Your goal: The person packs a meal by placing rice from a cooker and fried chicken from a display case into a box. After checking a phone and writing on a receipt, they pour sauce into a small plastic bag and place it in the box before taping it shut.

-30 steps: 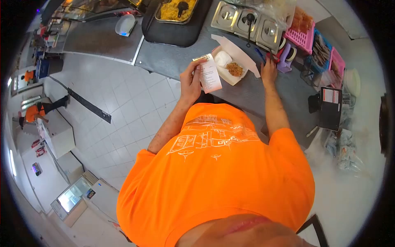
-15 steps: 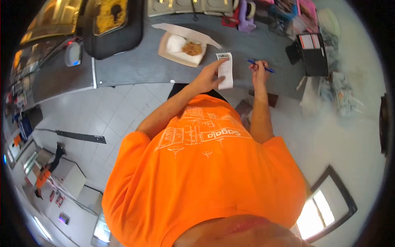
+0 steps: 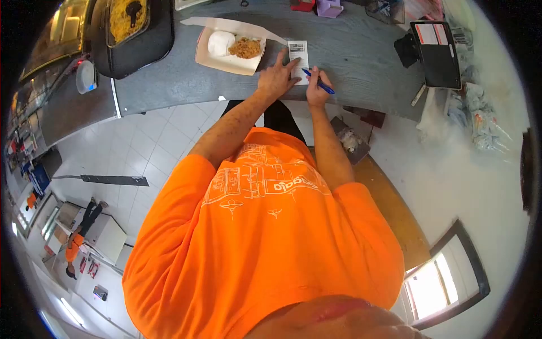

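Observation:
A printed paper slip lies on the grey counter. My left hand rests flat on its left side, fingers spread. A blue pen is in my right hand, the fingers closed round it and the tip at the slip's right edge. Just left of the slip stands an open cardboard food box. Inside it are a white mound of rice and a brown, crumbly fried portion.
A black container of yellow food with a dark utensil stands at the back left. On the right are a black folder with papers and some plastic bags. A purple tape dispenser sits at the back. Another person is far off at left.
My right hand has moved left with the pen, its tip now at the slip. My left hand has spread flatter over the paper. The view has shifted, showing the box and slip higher up.

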The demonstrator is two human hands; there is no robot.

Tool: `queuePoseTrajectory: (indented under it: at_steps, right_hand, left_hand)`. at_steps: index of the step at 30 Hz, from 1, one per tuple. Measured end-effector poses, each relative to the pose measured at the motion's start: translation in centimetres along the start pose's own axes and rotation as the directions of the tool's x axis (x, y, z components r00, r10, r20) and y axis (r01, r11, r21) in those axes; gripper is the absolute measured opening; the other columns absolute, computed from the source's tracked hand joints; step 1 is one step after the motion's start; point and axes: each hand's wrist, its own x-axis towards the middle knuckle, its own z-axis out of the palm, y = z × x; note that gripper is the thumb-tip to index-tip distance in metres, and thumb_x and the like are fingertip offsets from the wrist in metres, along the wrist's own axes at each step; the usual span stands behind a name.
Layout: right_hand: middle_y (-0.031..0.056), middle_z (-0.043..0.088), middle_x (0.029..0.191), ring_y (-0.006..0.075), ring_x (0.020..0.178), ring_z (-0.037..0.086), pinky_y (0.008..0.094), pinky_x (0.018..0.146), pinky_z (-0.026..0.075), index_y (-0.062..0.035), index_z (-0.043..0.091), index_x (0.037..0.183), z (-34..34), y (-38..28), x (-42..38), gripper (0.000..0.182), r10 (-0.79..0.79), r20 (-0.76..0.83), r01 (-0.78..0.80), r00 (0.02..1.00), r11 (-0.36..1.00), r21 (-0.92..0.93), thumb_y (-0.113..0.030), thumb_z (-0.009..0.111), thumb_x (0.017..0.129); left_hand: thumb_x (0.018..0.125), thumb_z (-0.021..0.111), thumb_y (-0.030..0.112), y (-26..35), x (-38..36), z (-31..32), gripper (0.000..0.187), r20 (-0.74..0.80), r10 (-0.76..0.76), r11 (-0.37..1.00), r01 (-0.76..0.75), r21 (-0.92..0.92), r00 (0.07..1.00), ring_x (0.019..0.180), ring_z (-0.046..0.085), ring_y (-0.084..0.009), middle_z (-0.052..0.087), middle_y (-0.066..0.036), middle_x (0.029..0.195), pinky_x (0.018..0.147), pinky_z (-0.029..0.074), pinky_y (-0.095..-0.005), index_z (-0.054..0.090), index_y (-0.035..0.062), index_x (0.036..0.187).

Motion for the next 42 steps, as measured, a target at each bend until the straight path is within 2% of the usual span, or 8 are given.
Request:
queuePoseTrajectory:
  at_steps: [6,12,15,21,25,29,33,42]
  right_hand:
    - [0.0140,0.061,0.063,0.0276,0.060,0.059,0.0370,0.057,0.046,0.0012,0.060,0.070,0.6,-0.3,0.0,0.022,-0.383,0.040,0.379,0.923,0.888,-0.261,-0.010,0.057,0.089]
    - [0.0140,0.054,0.061,0.0320,0.057,0.054,0.0403,0.055,0.041,-0.0020,0.054,0.063,1.0,0.5,0.4,0.022,-0.581,0.092,0.588,0.809,0.801,-0.111,-0.006,0.059,0.085]
    - [0.0142,0.051,0.059,0.0325,0.056,0.053,0.0403,0.056,0.041,-0.0016,0.054,0.063,0.8,0.6,0.1,0.022,-0.420,-0.021,0.401,0.907,0.879,-0.259,-0.005,0.059,0.084]
    - [0.0154,0.050,0.059,0.0334,0.056,0.051,0.0408,0.055,0.040,-0.0012,0.053,0.064,0.9,0.7,-0.3,0.021,-0.566,0.088,0.572,0.820,0.816,-0.080,-0.004,0.057,0.084]
    - [0.0130,0.055,0.059,0.0322,0.054,0.054,0.0393,0.054,0.043,-0.0011,0.056,0.065,0.1,1.4,-0.1,0.022,-0.381,-0.050,0.355,0.923,0.896,-0.265,-0.006,0.057,0.087]
    - [0.0147,0.056,0.063,0.0321,0.058,0.054,0.0398,0.054,0.041,-0.0013,0.055,0.064,-0.3,0.2,-0.6,0.023,-0.499,0.134,0.515,0.856,0.845,-0.147,-0.006,0.057,0.086]
    - [0.0147,0.054,0.061,0.0321,0.055,0.053,0.0396,0.052,0.041,-0.0015,0.055,0.063,-0.2,1.3,0.0,0.022,-0.454,-0.076,0.438,0.888,0.884,-0.163,-0.007,0.062,0.083]
    - [0.0130,0.055,0.060,0.0300,0.054,0.054,0.0380,0.050,0.039,-0.0019,0.058,0.065,-1.0,0.6,-0.3,0.021,-0.435,-0.028,0.414,0.900,0.874,-0.253,-0.005,0.059,0.085]
  left_hand:
    - [0.077,0.069,0.039,-0.5,-0.2,0.1,0.066,-0.008,0.104,0.995,-0.104,0.007,0.995,0.102,0.061,-0.0344,0.030,-0.002,0.147,0.078,0.055,-0.0462,0.044,0.0209,0.135]
    - [0.075,0.071,0.033,-0.7,0.1,0.1,0.068,-0.037,0.113,0.993,-0.112,0.028,0.993,0.093,0.064,-0.0372,0.031,0.001,0.147,0.080,0.053,-0.0477,0.042,0.0232,0.136]
    - [0.076,0.070,0.034,-0.9,0.1,0.2,0.067,-0.012,0.124,0.992,-0.124,0.009,0.992,0.093,0.064,-0.0367,0.032,0.000,0.146,0.080,0.053,-0.0472,0.043,0.0232,0.136]
    - [0.076,0.069,0.037,-0.8,0.3,0.3,0.067,-0.002,0.121,0.992,-0.121,0.029,0.993,0.092,0.064,-0.0369,0.032,-0.002,0.146,0.078,0.054,-0.0466,0.043,0.0230,0.136]
    - [0.077,0.069,0.039,-0.8,0.2,0.4,0.068,-0.021,0.126,0.991,-0.125,0.041,0.992,0.093,0.064,-0.0377,0.031,-0.003,0.147,0.078,0.054,-0.0467,0.041,0.0235,0.137]
    - [0.078,0.068,0.042,-1.0,0.3,0.5,0.070,-0.004,0.132,0.990,-0.132,0.048,0.991,0.094,0.063,-0.0383,0.030,-0.003,0.148,0.079,0.054,-0.0470,0.039,0.0241,0.138]
    - [0.077,0.068,0.044,-0.9,0.3,0.5,0.071,0.015,0.112,0.992,-0.112,0.064,0.994,0.095,0.063,-0.0380,0.028,-0.002,0.149,0.079,0.054,-0.0470,0.039,0.0242,0.138]
    - [0.076,0.069,0.045,-1.1,0.2,0.5,0.073,0.010,0.125,0.991,-0.126,0.043,0.992,0.091,0.064,-0.0387,0.027,-0.003,0.150,0.078,0.054,-0.0480,0.038,0.0234,0.139]
